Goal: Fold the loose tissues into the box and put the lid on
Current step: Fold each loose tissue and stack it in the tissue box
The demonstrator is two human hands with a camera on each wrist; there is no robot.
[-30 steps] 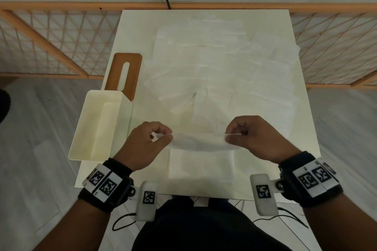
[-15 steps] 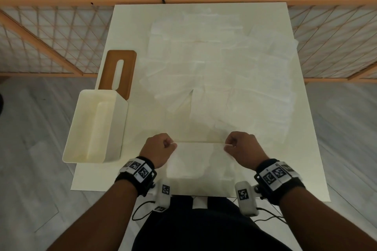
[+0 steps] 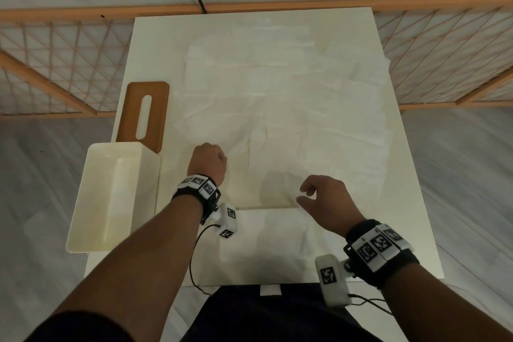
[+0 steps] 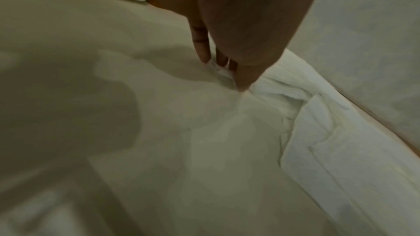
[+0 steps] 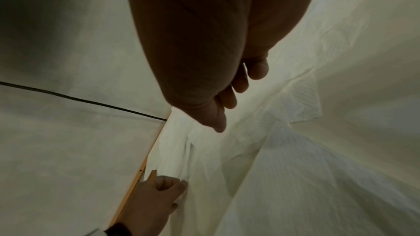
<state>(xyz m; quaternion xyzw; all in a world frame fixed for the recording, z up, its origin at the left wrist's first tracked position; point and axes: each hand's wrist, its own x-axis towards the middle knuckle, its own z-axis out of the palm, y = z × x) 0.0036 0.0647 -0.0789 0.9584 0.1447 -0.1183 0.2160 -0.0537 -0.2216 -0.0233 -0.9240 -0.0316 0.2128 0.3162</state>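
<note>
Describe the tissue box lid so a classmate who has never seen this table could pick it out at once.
Start at the cream square table and look along its left edge. Beyond the open cream plastic box lies the flat brown wooden lid. It is the only brown thing among the white loose tissues, and has one long rounded slot through it.

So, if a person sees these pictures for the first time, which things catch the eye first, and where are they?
First, the spread of loose tissues covering most of the white table. Next, at the table's left edge, the open cream box, with the brown slotted lid lying flat just behind it. Near the front, the left hand pinches a tissue's edge, while the right hand hovers above a folded tissue.
</note>
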